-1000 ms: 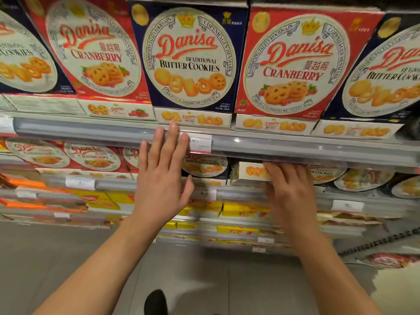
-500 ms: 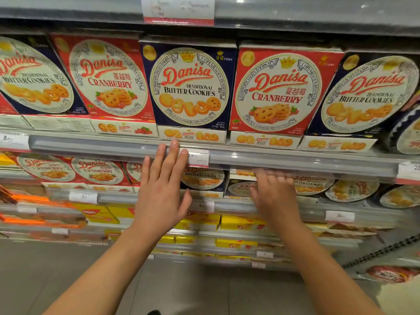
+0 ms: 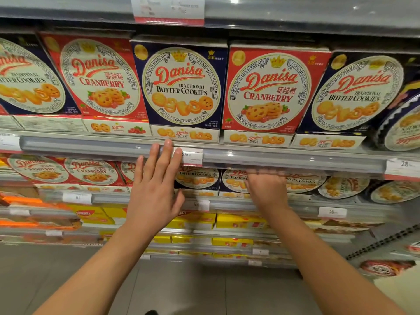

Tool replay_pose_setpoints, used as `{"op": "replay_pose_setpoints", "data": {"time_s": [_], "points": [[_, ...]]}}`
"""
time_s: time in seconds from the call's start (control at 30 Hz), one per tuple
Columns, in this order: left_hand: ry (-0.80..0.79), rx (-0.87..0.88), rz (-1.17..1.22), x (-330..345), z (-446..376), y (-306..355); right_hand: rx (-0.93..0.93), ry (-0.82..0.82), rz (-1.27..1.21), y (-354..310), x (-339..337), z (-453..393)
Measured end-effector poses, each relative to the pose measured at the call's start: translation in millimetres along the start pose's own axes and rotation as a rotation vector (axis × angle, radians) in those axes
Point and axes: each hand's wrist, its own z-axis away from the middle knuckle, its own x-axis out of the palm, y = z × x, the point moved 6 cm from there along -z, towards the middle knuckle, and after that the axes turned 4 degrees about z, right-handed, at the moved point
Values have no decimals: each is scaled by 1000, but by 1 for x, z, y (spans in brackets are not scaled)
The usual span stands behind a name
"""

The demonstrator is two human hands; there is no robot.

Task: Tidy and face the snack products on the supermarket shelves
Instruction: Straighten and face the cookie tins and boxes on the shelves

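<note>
Supermarket shelves run across the aisle, the upper shelf rail [image 3: 113,146] carrying a row of big biscuit boxes standing face out. A blue butter cookie box [image 3: 181,87] sits in the middle with a red cranberry box [image 3: 270,92] touching its right side and another red one [image 3: 100,76] on its left. The left hand [image 3: 154,192] is raised flat, fingers straight and together, tips at the rail beside a price tag [image 3: 192,156], holding nothing. The right hand [image 3: 267,189] reaches under the rail toward the smaller butter cookie boxes [image 3: 234,180] on the shelf below; its fingers are blurred, so I cannot tell its grip.
</note>
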Motion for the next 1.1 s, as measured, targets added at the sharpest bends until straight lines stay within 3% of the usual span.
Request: {"op": "replay_pose_setpoints", "data": {"time_s": [0.3,0.47,0.63,0.73,0.9,1.1], "points": [[14,-18,-1,2,-1,2,-5,186,23,-3,-10,4],[26,-32,-14,4,0,4,78,105,-67,-7,-24,22],[45,-33,-16,3,-1,6,-56,23,-218,-30,-57,64],[42,-54,-20,5,-1,8,-113,124,-325,-26,-107,68],[64,-95,15,6,-1,15,-21,553,-331,29,-200,22],[54,-83,36,5,-1,13,-10,510,-196,58,-231,-40]]}}
